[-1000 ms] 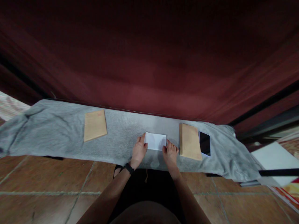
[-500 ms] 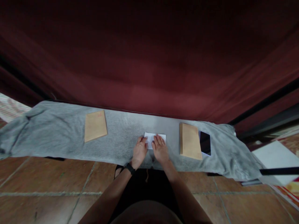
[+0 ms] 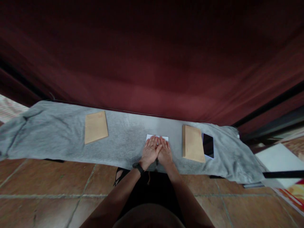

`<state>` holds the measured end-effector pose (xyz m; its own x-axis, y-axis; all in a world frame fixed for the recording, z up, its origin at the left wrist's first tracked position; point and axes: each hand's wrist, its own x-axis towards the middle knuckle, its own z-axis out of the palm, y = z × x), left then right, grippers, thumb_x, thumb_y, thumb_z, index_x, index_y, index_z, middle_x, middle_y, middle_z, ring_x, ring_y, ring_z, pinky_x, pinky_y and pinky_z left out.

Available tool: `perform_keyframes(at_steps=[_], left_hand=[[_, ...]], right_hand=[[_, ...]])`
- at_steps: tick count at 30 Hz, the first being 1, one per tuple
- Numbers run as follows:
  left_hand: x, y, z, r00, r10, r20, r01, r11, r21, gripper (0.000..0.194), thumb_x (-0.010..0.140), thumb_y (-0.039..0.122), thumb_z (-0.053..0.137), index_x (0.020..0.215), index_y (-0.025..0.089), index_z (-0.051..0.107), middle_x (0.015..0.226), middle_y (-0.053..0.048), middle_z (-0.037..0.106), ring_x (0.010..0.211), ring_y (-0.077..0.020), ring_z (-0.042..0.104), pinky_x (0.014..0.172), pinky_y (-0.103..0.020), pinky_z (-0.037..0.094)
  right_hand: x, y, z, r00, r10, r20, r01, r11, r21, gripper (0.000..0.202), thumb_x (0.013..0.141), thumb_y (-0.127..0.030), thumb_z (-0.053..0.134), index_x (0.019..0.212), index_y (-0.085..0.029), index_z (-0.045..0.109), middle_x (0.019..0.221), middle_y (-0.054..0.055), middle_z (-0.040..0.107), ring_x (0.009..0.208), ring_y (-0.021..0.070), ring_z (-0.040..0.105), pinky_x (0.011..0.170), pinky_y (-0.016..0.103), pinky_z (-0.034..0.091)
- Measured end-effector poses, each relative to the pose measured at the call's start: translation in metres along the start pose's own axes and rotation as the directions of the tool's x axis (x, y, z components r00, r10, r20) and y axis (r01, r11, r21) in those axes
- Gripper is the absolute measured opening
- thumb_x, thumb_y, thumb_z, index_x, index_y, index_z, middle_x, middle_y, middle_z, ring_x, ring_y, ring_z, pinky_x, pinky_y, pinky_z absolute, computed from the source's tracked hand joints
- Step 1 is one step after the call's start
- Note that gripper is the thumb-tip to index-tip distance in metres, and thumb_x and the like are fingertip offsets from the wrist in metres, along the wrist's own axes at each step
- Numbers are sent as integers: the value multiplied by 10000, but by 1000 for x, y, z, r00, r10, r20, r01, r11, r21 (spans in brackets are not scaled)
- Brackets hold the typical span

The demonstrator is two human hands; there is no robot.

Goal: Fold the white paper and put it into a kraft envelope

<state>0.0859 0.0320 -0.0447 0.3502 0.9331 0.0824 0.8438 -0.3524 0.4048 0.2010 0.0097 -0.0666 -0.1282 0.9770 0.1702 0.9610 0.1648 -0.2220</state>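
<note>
Folded white paper lies on the grey cloth, mostly covered by my two hands. My left hand, with a black band on its wrist, rests flat on the paper, fingers stretched away from me. Beside it my right hand also lies flat on the paper, and the thumbs meet or overlap in the middle. Only the paper's far edge and corners show. To the right is a stack of brown envelopes, with a dark-screened phone next to it. A single brown envelope lies to the left.
Grey cloth covers the long narrow surface, rumpled at both ends. A dark red curtain hangs along its far edge. At the far right is a white panel with a black strip. Brown floor tiles lie below.
Both hands have slid forward and together, from fingertips on the paper's sides to flat palms over most of it. The envelopes and phone have stayed in place.
</note>
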Motion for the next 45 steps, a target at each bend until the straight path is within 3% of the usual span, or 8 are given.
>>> perform_keyframes(at_steps=[11, 23, 28, 31, 34, 37, 40, 45], left_hand=[[-7, -18, 4, 995, -55, -84, 66, 988, 136, 648, 1011, 469, 318, 1548, 107, 311, 1609, -147, 296, 1516, -257, 214, 1238, -464, 131], [-16, -34, -6, 992, -117, -50, 126, 954, 273, 659, 1015, 495, 241, 1566, 136, 275, 1621, -79, 279, 1520, -240, 203, 1240, -450, 150], [-18, -34, -7, 993, -107, -57, 119, 953, 279, 661, 1012, 492, 251, 1563, 129, 283, 1615, -90, 292, 1513, -246, 225, 1238, -458, 157], [-17, -33, -6, 993, -99, -69, 115, 954, 278, 656, 1011, 497, 262, 1556, 134, 307, 1612, -92, 300, 1511, -259, 230, 1235, -470, 159], [-18, -32, -6, 993, -91, -75, 108, 956, 271, 648, 1011, 481, 280, 1549, 122, 320, 1611, -111, 300, 1508, -272, 237, 1230, -485, 170], [-20, -31, -8, 993, -85, -88, 106, 958, 267, 635, 1012, 451, 310, 1542, 103, 330, 1615, -133, 283, 1505, -297, 240, 1227, -506, 170], [-25, -29, -11, 992, -15, -125, 47, 964, 263, 591, 1017, 392, 324, 1545, 125, 330, 1631, -122, 249, 1513, -298, 212, 1233, -507, 155], [-40, -32, -14, 952, 305, -28, -293, 934, 202, 535, 1040, 366, 289, 1526, 155, 360, 1619, -78, 311, 1508, -196, 239, 1244, -377, 171]], right_hand=[[-7, 26, -4, 984, 116, -136, -122, 992, -32, 524, 1030, -257, 300, 1510, -64, 381, 1564, 181, 379, 1440, 287, 370, 1184, 499, 235], [-21, 43, -1, 965, 145, -218, -165, 983, -77, 527, 1050, -318, 274, 1514, -100, 391, 1537, 159, 437, 1434, 292, 379, 1168, 492, 286], [-28, 43, -5, 927, 180, -328, -196, 980, -16, 538, 1043, -303, 277, 1516, -60, 366, 1527, 207, 435, 1430, 314, 384, 1135, 520, 339], [-30, 27, -9, 944, 103, -312, -105, 994, 10, 530, 1035, -244, 272, 1533, -72, 326, 1557, 191, 395, 1454, 276, 353, 1157, 505, 326], [-33, 3, -11, 977, -77, -197, 86, 996, 39, 507, 1035, -272, 313, 1506, -103, 395, 1559, 145, 411, 1458, 243, 353, 1169, 448, 334], [-39, -12, -10, 981, -150, -125, 156, 987, 39, 482, 1038, -289, 345, 1480, -124, 447, 1525, 135, 464, 1435, 240, 395, 1169, 450, 333], [-47, -13, -10, 984, -147, -104, 147, 989, -2, 492, 1033, -312, 388, 1487, -127, 437, 1538, 150, 437, 1436, 259, 394, 1170, 480, 319], [-53, -6, -12, 985, -163, -55, 160, 985, -58, 508, 1038, -268, 326, 1514, -101, 383, 1578, 145, 360, 1467, 256, 339, 1187, 474, 282]])
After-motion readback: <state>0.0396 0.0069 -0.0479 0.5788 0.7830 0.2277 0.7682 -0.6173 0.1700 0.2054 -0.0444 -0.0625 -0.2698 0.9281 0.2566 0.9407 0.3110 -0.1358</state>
